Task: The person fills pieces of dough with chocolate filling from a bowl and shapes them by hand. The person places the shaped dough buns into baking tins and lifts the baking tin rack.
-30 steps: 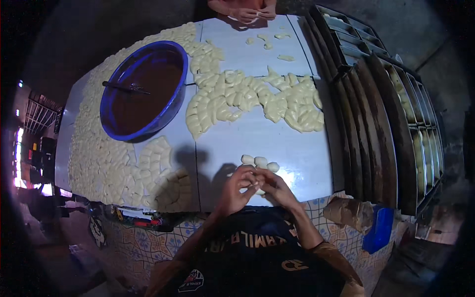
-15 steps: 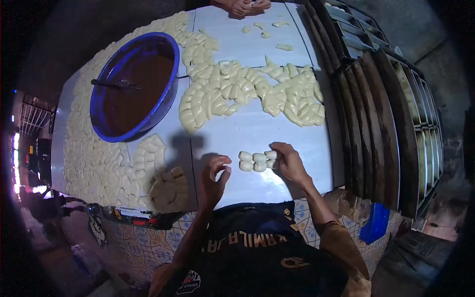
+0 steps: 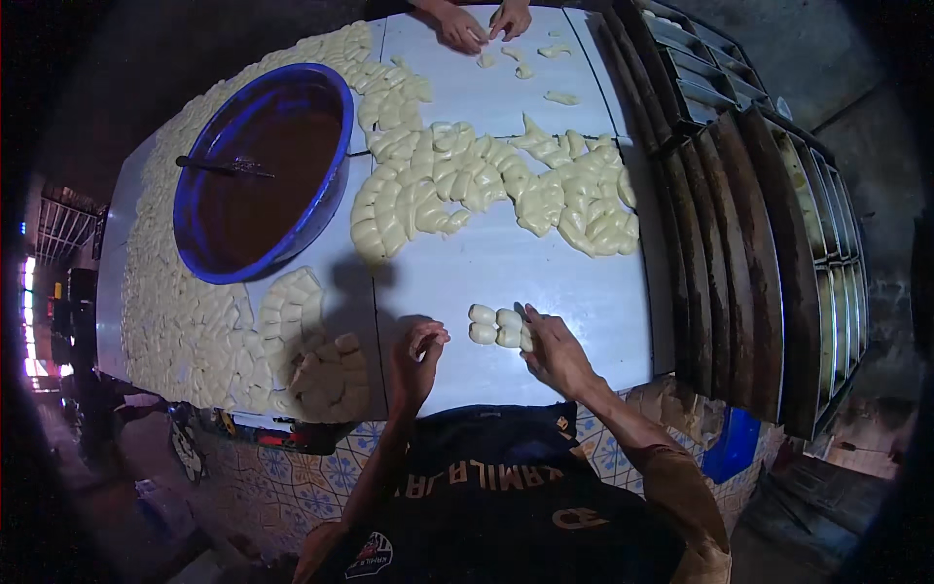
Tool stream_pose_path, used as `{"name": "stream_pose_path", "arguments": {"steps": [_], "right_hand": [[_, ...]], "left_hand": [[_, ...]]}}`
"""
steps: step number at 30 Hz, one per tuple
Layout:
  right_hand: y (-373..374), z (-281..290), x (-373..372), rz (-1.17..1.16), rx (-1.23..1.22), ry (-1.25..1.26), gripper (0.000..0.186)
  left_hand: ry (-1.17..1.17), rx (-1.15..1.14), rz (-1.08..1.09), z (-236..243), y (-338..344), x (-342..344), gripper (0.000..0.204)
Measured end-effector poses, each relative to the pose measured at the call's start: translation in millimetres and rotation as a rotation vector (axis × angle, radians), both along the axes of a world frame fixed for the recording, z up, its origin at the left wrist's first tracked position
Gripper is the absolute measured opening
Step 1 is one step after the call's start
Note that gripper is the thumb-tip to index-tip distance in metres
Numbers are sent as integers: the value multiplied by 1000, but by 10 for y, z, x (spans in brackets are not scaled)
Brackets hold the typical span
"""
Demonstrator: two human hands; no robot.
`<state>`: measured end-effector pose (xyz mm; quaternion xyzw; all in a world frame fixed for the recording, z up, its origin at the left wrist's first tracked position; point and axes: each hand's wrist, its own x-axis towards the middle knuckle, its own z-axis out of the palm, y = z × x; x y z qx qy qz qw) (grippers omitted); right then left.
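A small double row of pale dough pieces (image 3: 496,326) lies on the white tabletop in front of me. My right hand (image 3: 556,356) grips the right end of this row, fingers on the far side and thumb on the near side, partly covering the last pieces. To the left of the row, apart from it, my left hand (image 3: 418,358) is loosely curled with its fingertips drawn in near the thumb. I see nothing held in it. Beyond my hands spreads a broad patch of flattened, joined dough pieces (image 3: 467,175).
A blue basin (image 3: 342,185) of brown contents, a dark-handled tool (image 3: 219,166) in it, stands at left amid more dough (image 3: 185,311). Dark trays (image 3: 725,263) and metal moulds (image 3: 842,302) line the right. Another person's hands (image 3: 477,24) handle dough scraps (image 3: 559,98) at the far edge.
My right hand has shifted slightly left and nearer, closing over more of the dough row. My left fingers have curled in. The other person's hands have moved apart and toward the scraps.
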<state>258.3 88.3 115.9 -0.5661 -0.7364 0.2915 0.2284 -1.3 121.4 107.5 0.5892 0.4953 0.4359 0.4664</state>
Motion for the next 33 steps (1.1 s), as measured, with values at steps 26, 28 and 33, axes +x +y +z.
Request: {"name": "stream_pose_path", "arguments": {"steps": [26, 28, 33], "right_hand": [[99, 750, -690, 92, -111, 556, 46], [28, 795, -729, -110, 11, 586, 44], [50, 765, -857, -167, 193, 558, 32]], "left_hand": [[-799, -696, -98, 674, -19, 307, 42], [-941, -494, -64, 587, -98, 371, 38], [-1058, -342, 19, 808, -254, 625, 47]]}}
